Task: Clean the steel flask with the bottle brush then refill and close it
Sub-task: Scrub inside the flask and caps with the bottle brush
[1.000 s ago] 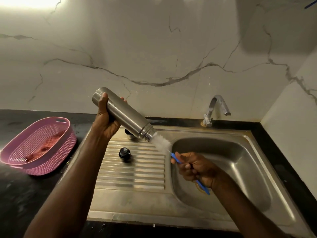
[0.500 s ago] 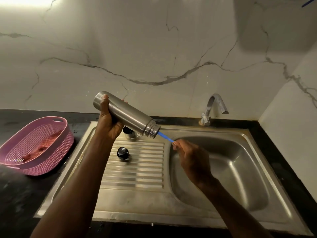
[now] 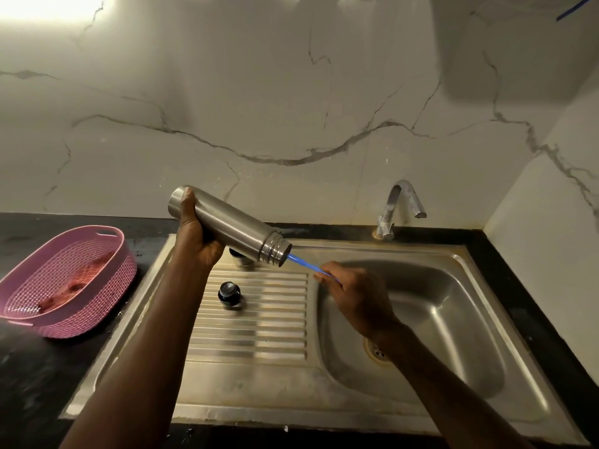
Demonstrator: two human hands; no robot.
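Head view: scrubbing step underway, rinse, refill and closing judged still left. Flask (image 3: 227,223) held above draining board (image 3: 256,319), gripped near base by left hand (image 3: 197,238), fingers wrapped round body. Long axis tilted, base at 10 o'clock, open mouth down toward 4 o'clock, over sink (image 3: 431,319) edge. Brush (image 3: 303,264) head buried inside, only blue handle showing, pinched in curled fingers of right hand (image 3: 353,296). Black cap (image 3: 229,291) loose on board at 6 o'clock from flask. Tap (image 3: 400,205) at 2 o'clock, no water seen.
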